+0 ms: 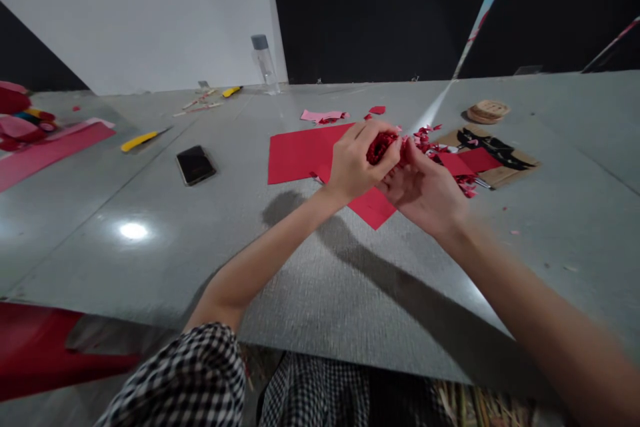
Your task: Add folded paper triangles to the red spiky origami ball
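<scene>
My left hand (356, 159) is closed around a dark red, shiny, coiled piece (382, 148) that looks like a crinkled paper flower. My right hand (429, 192) meets it from the right, palm partly turned up. Its thumb and fingers pinch a small pinkish-red bit (404, 145) beside the coil; whether that bit is joined to the coil cannot be told. Below both hands, red paper sheets (295, 155) lie on the grey table. Red and pink scraps (425, 140) are heaped just behind the right hand, with two small red paper pieces (477, 160) near them.
A brown cardboard piece (515, 170) with black strips and wooden discs (487, 111) lie at right. On the left are a phone (195, 165), a yellow cutter (141, 141) and pink-red paper (60, 150). A clear bottle (265, 65) stands against the wall.
</scene>
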Demonstrator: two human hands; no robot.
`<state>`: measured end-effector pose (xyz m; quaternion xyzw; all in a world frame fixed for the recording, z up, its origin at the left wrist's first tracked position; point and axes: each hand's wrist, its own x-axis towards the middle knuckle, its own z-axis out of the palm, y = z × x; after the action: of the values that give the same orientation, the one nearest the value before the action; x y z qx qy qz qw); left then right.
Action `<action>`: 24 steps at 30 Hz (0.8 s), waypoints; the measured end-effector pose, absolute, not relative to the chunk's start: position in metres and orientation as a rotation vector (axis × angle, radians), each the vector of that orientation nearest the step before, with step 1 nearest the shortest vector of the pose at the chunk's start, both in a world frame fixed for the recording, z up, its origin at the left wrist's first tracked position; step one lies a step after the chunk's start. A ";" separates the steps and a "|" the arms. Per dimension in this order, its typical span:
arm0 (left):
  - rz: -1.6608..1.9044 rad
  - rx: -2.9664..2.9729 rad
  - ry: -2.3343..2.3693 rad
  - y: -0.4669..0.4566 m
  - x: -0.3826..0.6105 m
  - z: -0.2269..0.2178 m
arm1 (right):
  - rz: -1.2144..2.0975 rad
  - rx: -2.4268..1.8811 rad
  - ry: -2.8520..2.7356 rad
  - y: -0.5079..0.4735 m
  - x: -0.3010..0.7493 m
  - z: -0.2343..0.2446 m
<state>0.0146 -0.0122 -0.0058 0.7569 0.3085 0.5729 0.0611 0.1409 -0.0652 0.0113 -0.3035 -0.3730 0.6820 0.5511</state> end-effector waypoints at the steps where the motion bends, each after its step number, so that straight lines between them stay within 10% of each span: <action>1: 1.725 2.284 0.949 -0.013 0.015 -0.006 | 1.593 -0.720 -0.881 -0.065 0.140 0.009; 24: 1.654 2.225 0.876 -0.008 0.019 -0.008 | 1.609 -0.694 -0.785 -0.063 0.140 -0.005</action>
<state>0.0187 -0.0076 -0.0081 0.7600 0.2992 0.5651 0.1168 0.1401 -0.0629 -0.0045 -0.2963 -0.3347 0.6864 0.5736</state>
